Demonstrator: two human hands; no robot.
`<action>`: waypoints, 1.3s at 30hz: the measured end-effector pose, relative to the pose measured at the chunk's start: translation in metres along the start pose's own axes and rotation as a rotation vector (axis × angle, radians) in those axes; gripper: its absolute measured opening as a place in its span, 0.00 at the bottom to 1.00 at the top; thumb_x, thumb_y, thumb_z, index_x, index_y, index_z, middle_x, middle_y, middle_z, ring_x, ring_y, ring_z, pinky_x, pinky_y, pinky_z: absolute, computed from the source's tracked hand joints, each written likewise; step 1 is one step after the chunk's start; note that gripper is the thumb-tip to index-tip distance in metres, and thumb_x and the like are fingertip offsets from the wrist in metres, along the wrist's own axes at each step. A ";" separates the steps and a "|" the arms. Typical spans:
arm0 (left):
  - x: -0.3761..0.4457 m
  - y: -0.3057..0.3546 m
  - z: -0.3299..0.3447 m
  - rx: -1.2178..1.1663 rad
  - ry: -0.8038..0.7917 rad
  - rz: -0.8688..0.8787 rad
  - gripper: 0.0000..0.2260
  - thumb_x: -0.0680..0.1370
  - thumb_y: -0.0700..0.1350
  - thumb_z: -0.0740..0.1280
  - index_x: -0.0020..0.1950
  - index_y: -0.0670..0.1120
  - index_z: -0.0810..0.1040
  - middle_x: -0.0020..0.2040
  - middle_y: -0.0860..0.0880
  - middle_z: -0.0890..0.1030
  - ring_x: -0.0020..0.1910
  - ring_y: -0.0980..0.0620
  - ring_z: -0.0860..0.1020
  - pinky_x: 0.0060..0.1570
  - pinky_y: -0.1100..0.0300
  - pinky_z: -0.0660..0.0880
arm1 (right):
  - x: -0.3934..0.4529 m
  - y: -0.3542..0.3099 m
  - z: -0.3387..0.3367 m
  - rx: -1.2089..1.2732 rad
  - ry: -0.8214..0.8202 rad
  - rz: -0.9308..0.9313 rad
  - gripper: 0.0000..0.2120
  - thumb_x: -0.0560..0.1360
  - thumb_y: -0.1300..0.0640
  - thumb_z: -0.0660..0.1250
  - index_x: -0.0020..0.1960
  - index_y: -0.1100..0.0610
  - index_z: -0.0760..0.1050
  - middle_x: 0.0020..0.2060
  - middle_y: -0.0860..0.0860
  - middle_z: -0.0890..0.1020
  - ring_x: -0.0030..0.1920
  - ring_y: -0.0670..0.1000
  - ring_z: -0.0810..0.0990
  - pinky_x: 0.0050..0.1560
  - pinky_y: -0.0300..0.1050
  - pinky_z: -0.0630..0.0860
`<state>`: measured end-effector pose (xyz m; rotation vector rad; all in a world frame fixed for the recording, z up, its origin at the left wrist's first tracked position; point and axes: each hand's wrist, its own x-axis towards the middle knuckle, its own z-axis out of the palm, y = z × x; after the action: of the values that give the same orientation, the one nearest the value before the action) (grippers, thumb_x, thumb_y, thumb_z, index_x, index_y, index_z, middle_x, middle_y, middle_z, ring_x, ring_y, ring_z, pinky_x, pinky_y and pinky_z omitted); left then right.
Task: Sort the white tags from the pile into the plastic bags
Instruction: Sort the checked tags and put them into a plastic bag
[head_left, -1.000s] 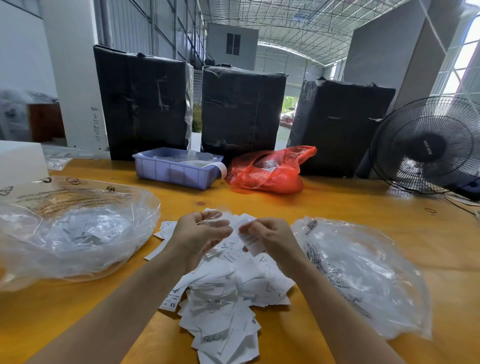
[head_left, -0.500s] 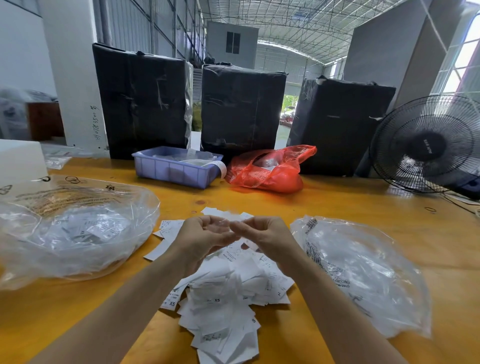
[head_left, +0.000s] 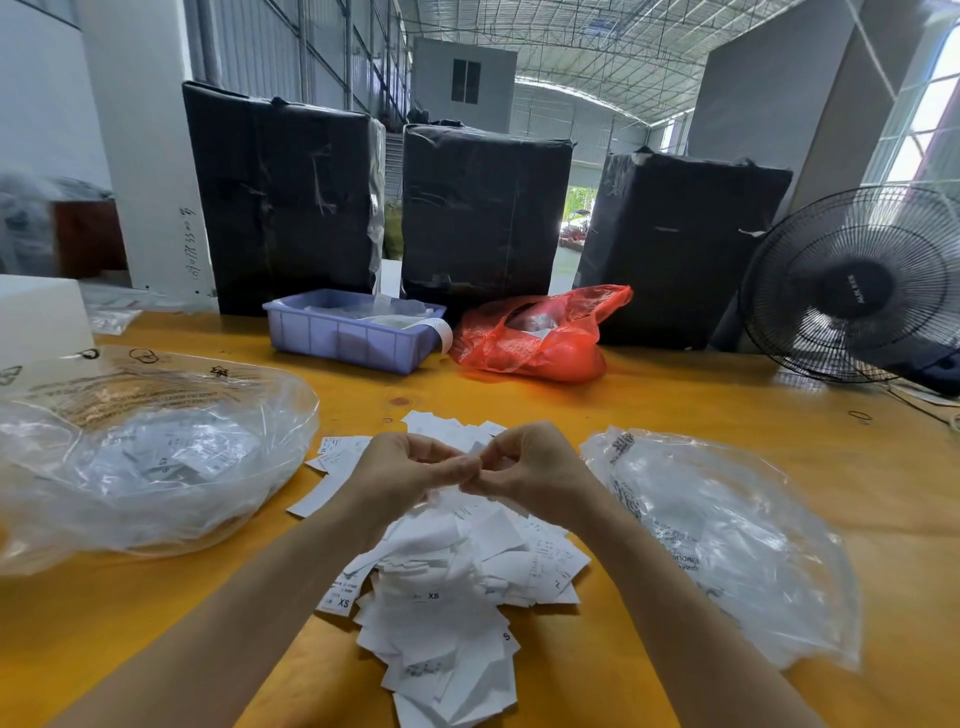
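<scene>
Both hands meet fingertip to fingertip above the pile of white tags (head_left: 447, 587) on the desk (head_left: 727, 415): left hand (head_left: 402, 475) and right hand (head_left: 524, 465) curled, seemingly pinching one small tag. Tags look light, limp, clingy; pinch an edge. Plastic bags lie left (head_left: 150, 457) and right (head_left: 727, 540).

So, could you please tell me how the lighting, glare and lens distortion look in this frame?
Head view: bright daylight from the window at upper right; glare on the left plastic bag and right plastic bag veils the tags inside; wide-angle lens bends the wall edges and black-wrapped boxes; the white tags stay sharp.
</scene>
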<state>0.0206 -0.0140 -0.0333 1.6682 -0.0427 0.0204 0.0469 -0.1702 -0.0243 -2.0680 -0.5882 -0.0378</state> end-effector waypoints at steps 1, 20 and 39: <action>0.000 0.000 0.000 0.008 0.016 0.013 0.12 0.61 0.50 0.75 0.39 0.45 0.84 0.35 0.48 0.84 0.33 0.58 0.78 0.36 0.64 0.70 | -0.001 -0.002 -0.003 -0.020 -0.027 0.001 0.06 0.68 0.61 0.76 0.39 0.64 0.82 0.29 0.54 0.80 0.31 0.47 0.76 0.37 0.43 0.74; 0.005 0.000 0.002 -0.015 0.050 0.004 0.05 0.69 0.46 0.73 0.39 0.45 0.83 0.33 0.52 0.83 0.35 0.58 0.79 0.35 0.65 0.71 | -0.005 -0.014 -0.028 -0.027 0.068 -0.018 0.16 0.71 0.63 0.72 0.57 0.59 0.73 0.38 0.54 0.83 0.31 0.48 0.82 0.39 0.50 0.80; 0.004 0.000 0.001 -0.018 0.031 -0.005 0.08 0.70 0.46 0.72 0.44 0.43 0.83 0.44 0.43 0.84 0.39 0.54 0.80 0.39 0.63 0.73 | -0.006 -0.016 -0.029 0.008 0.084 -0.038 0.12 0.70 0.64 0.73 0.51 0.58 0.76 0.36 0.54 0.83 0.30 0.49 0.81 0.38 0.53 0.80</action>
<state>0.0244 -0.0153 -0.0329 1.6494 -0.0155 0.0418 0.0408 -0.1893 0.0029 -2.0373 -0.5748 -0.1432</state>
